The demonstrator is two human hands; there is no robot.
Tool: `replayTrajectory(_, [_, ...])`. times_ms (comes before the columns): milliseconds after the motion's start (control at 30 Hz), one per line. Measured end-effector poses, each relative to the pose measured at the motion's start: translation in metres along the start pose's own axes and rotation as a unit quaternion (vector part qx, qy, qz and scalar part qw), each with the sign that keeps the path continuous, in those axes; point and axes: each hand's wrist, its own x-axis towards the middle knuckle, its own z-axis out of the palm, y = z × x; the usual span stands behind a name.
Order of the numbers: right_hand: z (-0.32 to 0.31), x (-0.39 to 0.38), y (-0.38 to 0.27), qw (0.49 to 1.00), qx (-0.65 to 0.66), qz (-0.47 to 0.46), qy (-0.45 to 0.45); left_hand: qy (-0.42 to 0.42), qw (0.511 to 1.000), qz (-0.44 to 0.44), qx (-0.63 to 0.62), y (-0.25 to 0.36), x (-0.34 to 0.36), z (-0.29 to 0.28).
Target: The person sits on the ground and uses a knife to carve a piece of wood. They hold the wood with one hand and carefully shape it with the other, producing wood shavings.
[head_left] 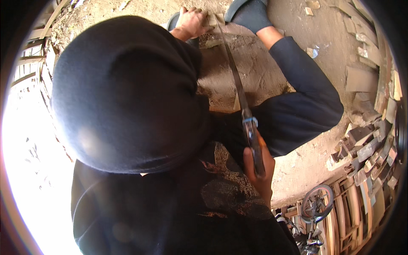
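Note:
My left hand [192, 23] is at the top, fingers bent over a short pale wooden piece [217, 20] and pressed on it. My right hand [259, 165] grips the handle of a long hand saw [235, 72], whose narrow blade runs up to that piece beside my left fingers. A foot in a dark slipper [246, 15] rests just right of the piece, below a bent leg in dark trousers [314, 97]. A large rounded shape in dark cloth [127, 85] hides much of the left side, including most of the left arm.
Dusty ground [310, 157] surrounds the work. Heaped wooden offcuts [365, 144] line the right edge. A bicycle wheel [316, 204] stands by stacked planks [352, 212] at lower right. Slatted wood [29, 63] and bright glare fill the far left.

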Motion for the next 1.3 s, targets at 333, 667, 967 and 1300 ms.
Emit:
replayTrajectory(333, [-0.004,0.006,-0.012,0.998,0.049,0.043,0.010,0.030,0.999,0.005,0.025,-0.001,0.000,0.007])
replayTrajectory(667, [0.004,0.009,0.000,0.997,0.064,-0.017,0.037,0.016,1.000,0.001,0.015,-0.002,-0.001,0.000])
replayTrajectory(967, [0.014,0.024,0.003,0.997,0.047,-0.047,0.044,0.015,1.000,0.002,0.012,-0.003,-0.002,0.013])
replayTrajectory(1300, [0.012,0.009,0.000,0.998,0.050,0.018,0.039,0.010,1.000,-0.012,-0.008,0.001,-0.001,0.005])
